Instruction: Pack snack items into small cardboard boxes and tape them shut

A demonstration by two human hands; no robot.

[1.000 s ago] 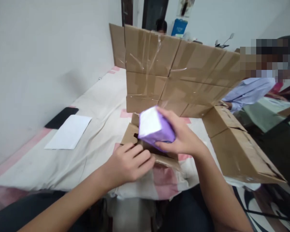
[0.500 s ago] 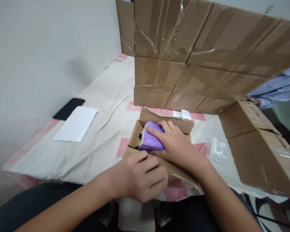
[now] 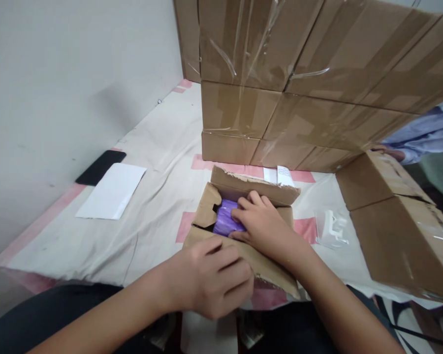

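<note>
A small open cardboard box (image 3: 205, 204) stands on the cloth in front of me, its flaps folded outward. Inside it sits a purple wrapped packet (image 3: 227, 219), mostly below the rim. My right hand (image 3: 260, 221) reaches in with bent fingers closed on the packet's top and right side. My left hand (image 3: 217, 275) is closed, fingers curled, at the near flap (image 3: 266, 263) of the box. Whatever its fingers may hold is hidden by the hand itself.
Taped cartons (image 3: 243, 108) form a wall behind the box; more cartons (image 3: 398, 236) stand at right. A clear plastic bag with a white item (image 3: 332, 228) lies between. White paper (image 3: 112, 191) and a black flat object (image 3: 101, 167) lie left. Another person's sleeve (image 3: 428, 128) shows far right.
The purple packet has sunk deeper into the box, with my right hand moving down on it. My left hand stays closed at the near flap.
</note>
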